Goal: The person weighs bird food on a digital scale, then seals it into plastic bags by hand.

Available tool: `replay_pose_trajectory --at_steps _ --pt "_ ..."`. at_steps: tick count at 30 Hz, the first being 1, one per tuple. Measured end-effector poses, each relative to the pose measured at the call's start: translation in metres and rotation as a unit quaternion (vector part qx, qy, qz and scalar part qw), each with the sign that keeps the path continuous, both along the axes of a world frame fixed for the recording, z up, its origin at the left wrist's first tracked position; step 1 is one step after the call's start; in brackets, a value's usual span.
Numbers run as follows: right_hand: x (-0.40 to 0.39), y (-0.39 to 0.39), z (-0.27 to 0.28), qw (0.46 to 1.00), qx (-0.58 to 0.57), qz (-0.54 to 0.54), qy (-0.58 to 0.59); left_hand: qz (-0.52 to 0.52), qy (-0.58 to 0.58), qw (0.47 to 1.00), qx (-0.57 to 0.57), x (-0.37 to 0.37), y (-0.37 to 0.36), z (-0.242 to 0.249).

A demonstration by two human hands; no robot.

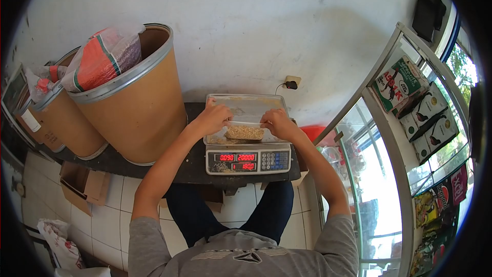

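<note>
A clear plastic bag of pale grain (245,132) rests on the metal pan (246,103) of a digital scale (248,159). The bag's upper edge is pulled wide between my two hands. At its left corner, my left hand (216,116) pinches the plastic, fingers closed. My right hand (277,124) grips the right corner in the same way. Red digits glow on the scale's display (236,162), reading about 0.090, 20000 and 1800. Fine crumbs are scattered on the pan.
Large brown drums (136,102) stand on the left, one holding a red and white woven sack (106,59). A glass display case (359,138) with boxed and bagged goods rises on the right. A plug sits in a wall socket (292,82). An open carton (84,187) lies on the tiled floor.
</note>
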State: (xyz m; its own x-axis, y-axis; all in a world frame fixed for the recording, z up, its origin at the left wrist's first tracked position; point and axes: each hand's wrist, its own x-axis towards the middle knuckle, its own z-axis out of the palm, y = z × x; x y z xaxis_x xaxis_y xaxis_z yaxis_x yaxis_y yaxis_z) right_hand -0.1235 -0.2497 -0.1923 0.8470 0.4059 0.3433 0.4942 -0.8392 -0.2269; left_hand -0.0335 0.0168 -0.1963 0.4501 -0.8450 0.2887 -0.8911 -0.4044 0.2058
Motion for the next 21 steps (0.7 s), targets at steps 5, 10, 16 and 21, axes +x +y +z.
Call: replay_pose_trajectory --at_steps 5,10,16,21 --pt "-0.003 -0.003 0.006 0.979 0.148 -0.006 0.138 -0.008 0.12 0.991 -0.05 0.002 0.002 -0.006" --pt "0.0 -0.008 -0.006 0.972 0.186 0.021 0.146 0.008 0.166 0.983 -0.078 0.001 -0.001 -0.019" --pt "0.0 -0.001 -0.012 0.968 0.193 0.04 0.155 -0.044 0.152 0.981 -0.112 0.002 -0.007 -0.027" --pt "0.005 -0.001 -0.009 0.971 0.186 0.077 0.129 -0.076 0.211 0.974 -0.04 0.011 -0.003 -0.007"
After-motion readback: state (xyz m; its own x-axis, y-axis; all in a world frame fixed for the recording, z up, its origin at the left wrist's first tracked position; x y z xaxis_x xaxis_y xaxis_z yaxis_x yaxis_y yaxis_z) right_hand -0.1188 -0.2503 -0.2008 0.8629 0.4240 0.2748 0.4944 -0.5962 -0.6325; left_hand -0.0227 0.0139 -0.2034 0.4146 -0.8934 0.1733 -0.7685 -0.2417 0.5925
